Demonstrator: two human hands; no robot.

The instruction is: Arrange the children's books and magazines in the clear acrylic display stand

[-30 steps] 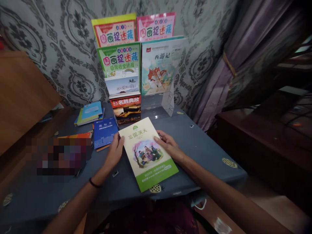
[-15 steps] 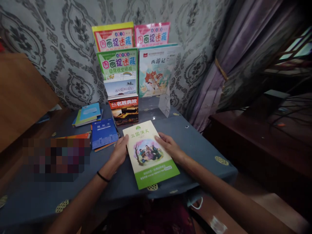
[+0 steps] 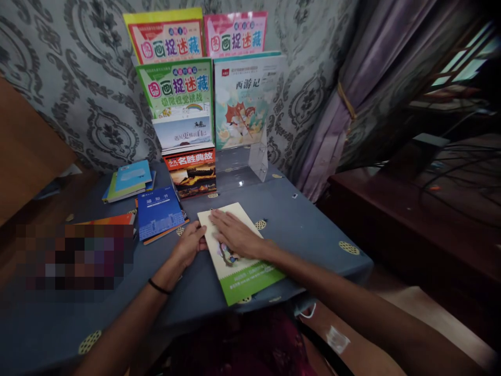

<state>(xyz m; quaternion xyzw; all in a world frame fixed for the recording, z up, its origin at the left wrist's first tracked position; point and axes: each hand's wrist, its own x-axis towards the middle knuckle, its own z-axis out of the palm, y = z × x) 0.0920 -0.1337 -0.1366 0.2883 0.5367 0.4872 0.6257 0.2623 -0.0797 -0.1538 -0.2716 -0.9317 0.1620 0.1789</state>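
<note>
Nearest, green-edged book (image 3: 238,261) flat on the blue tabletop (image 3: 313,230), close to its front edge. Right hand (image 3: 235,232) spread flat on the cover, fingers apart, gripping nothing; left hand (image 3: 191,243) curled loosely at the left edge, touching. Best kept pressed evenly so the cover doesn't slide off the edge. Just left, blue booklet (image 3: 159,211). Farther back, book rack (image 3: 203,99) against the wall.

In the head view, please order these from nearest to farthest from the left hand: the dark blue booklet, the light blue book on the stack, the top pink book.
From the left hand:
1. Dark blue booklet, just to its left.
2. Light blue book on the stack, back left.
3. Top pink book, high on the rack.
</note>
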